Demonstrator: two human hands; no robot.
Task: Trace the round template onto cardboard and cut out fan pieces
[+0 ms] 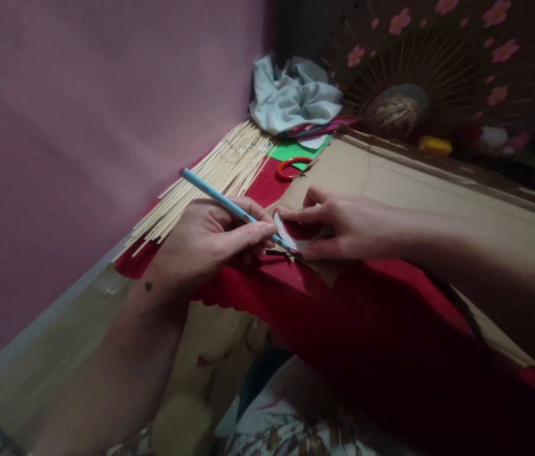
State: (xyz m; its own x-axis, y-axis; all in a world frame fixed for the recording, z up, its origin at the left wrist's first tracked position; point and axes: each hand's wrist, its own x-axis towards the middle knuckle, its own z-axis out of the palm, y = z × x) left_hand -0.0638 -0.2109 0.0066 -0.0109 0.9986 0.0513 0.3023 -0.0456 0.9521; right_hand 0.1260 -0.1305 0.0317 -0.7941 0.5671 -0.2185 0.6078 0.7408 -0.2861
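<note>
My left hand (210, 237) is closed round a light blue pencil (222, 201), whose tip touches the edge of a small white round piece (295, 239). My right hand (347, 225) presses that white piece down with pinched fingers onto a large brown cardboard sheet (419, 190). The cardboard lies on a table covered with a red cloth (343, 310). Both hands meet near the cardboard's left corner, close to the table's front edge.
A bundle of thin bamboo sticks (210, 174) lies fanned at the left. Behind are orange-handled scissors (293, 166), green paper (295, 151), a grey-blue cloth (293, 95), a ball of twine (390, 114) and a flowered fan (438, 57). A pink wall (81, 126) stands at left.
</note>
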